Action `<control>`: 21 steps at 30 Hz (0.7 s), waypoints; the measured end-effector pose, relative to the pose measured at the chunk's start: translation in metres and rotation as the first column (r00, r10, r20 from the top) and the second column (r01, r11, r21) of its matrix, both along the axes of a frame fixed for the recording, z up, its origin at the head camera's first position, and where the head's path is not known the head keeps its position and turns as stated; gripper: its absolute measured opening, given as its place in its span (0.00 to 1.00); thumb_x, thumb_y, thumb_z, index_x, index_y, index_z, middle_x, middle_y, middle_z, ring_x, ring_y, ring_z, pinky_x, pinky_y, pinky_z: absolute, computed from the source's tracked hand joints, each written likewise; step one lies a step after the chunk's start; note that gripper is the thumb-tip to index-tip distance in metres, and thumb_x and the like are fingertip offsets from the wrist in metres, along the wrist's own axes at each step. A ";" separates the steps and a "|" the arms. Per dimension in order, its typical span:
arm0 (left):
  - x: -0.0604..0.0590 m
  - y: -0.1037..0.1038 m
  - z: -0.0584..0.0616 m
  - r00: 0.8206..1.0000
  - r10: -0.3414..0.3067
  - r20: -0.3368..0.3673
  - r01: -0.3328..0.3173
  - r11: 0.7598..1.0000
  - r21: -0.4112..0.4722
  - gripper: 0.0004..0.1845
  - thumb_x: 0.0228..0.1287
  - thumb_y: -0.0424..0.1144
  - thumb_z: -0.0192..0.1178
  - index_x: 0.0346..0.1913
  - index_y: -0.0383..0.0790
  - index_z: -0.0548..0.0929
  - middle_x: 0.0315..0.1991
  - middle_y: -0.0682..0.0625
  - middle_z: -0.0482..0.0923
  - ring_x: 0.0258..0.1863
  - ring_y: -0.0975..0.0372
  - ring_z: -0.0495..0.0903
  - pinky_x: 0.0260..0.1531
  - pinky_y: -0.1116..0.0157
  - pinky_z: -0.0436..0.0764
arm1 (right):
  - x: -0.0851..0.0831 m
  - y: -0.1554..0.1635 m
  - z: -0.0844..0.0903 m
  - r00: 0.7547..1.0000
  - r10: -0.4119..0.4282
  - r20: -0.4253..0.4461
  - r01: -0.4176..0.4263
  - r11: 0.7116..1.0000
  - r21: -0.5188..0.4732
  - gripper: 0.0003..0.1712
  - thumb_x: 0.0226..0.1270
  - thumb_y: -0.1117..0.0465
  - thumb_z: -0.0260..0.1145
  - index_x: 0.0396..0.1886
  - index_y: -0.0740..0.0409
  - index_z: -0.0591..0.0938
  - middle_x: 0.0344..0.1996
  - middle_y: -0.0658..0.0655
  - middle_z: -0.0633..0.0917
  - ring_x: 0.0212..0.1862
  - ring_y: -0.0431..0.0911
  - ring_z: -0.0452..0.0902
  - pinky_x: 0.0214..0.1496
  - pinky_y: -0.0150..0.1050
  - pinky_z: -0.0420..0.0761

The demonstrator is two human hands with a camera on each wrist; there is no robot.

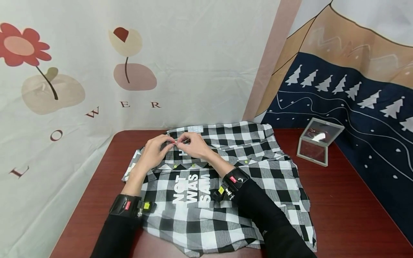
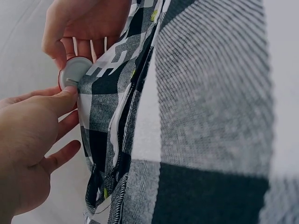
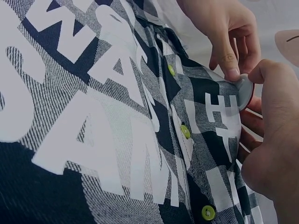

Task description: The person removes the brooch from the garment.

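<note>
A black-and-white checked shirt (image 1: 226,186) with white lettering and green buttons (image 3: 185,132) lies spread on the dark red table (image 1: 348,215). Near its collar both hands meet on a small round pin badge (image 1: 175,142) with a red rim and a silver back. My left hand (image 1: 167,144) pinches the badge (image 2: 72,74) against the shirt's edge, thumb on its back by the pin. My right hand (image 1: 182,140) grips the same badge (image 3: 245,91) from the other side, thumb over its rim and fingers behind the fabric. The badge's front face is hidden.
A clear square box (image 1: 319,141) with its lid raised stands at the table's far right. Printed cloth backdrops hang behind and along both sides of the table. Bare table shows to the left and right of the shirt.
</note>
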State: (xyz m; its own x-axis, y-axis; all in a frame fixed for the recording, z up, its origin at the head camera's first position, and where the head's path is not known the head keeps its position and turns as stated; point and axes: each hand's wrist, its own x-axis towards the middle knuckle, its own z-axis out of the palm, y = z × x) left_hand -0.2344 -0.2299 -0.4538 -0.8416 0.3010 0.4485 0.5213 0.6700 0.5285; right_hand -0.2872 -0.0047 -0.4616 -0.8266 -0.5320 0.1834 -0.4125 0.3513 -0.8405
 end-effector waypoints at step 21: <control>0.001 0.003 -0.001 0.996 0.091 0.001 -0.091 0.995 -0.035 0.07 0.82 0.35 0.69 0.55 0.38 0.92 0.50 0.41 0.92 0.47 0.46 0.91 0.47 0.46 0.86 | 0.000 0.009 -0.002 0.984 0.016 -0.176 -0.008 0.999 0.047 0.24 0.85 0.47 0.66 0.67 0.57 0.88 0.63 0.57 0.92 0.64 0.54 0.89 0.67 0.50 0.89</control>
